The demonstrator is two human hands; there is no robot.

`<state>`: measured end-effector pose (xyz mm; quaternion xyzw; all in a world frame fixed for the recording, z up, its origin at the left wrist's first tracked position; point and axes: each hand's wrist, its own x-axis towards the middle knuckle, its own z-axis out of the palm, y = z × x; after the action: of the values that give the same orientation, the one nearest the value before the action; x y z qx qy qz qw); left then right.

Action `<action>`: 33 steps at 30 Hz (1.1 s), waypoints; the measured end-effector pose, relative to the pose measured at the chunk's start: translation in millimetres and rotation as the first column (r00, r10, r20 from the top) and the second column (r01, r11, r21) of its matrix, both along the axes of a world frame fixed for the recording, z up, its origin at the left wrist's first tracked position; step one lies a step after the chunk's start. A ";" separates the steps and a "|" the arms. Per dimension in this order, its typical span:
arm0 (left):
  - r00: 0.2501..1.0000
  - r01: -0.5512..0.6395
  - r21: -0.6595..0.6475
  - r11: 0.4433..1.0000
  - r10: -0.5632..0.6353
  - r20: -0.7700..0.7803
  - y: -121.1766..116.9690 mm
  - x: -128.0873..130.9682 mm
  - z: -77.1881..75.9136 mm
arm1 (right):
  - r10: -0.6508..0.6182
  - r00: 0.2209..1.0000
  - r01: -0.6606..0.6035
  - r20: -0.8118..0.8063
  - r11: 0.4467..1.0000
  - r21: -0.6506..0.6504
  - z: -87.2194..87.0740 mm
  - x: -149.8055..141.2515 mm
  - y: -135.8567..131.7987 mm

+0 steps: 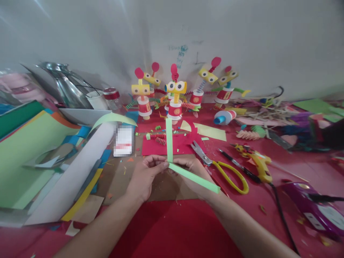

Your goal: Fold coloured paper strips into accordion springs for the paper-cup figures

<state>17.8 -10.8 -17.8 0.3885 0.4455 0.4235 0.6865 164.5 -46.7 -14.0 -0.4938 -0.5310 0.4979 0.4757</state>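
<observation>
Together, the left hand [150, 173] and right hand [189, 170] pinch the meeting ends of two pale green paper strips, fingers nearly closed. From the fingertips, the upright strip [169, 139] rises away from the person, and the slanting strip [196, 178] runs over the right hand toward its wrist. Right of that hand lie yellow-handled scissors [231, 177], with a yellow glue gun [261, 165] farther right; beyond both hands stand paper-cup figures [176, 98].
</observation>
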 end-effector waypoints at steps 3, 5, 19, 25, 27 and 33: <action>1.000 0.007 0.038 0.999 -0.008 0.026 -1.3 0.9 0.4 | 0.010 0.999 -0.011 -0.053 1.000 -0.011 0.6 0.5 1.1; 0.999 0.042 0.049 0.998 -0.043 0.030 -2.0 1.0 1.6 | -0.008 0.992 0.001 -0.129 0.999 -0.049 1.6 1.0 1.8; 0.994 0.087 0.056 0.995 -0.090 0.057 0.1 -2.9 -2.8 | -0.107 0.978 0.103 -0.180 0.994 -0.032 2.9 -1.7 -2.7; 0.993 0.062 0.031 0.998 -0.065 0.101 -0.9 -0.7 -1.8 | -0.167 0.961 0.153 -0.222 0.985 -0.078 1.7 -7.2 -2.6; 0.990 0.053 0.007 0.999 -0.053 0.134 -1.0 -0.2 -1.7 | -0.213 0.949 0.194 -0.231 0.976 -0.102 2.6 -10.3 -3.4; 0.977 0.067 -0.052 0.996 -0.055 0.204 -1.3 0.7 -1.2 | -0.269 0.940 0.257 -0.210 0.963 -0.082 2.8 -15.4 -5.3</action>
<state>18.5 -12.0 -19.0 0.3366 0.3734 0.4264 0.7520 149.1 -52.1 -11.2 -0.5149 -0.3911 0.4952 0.5803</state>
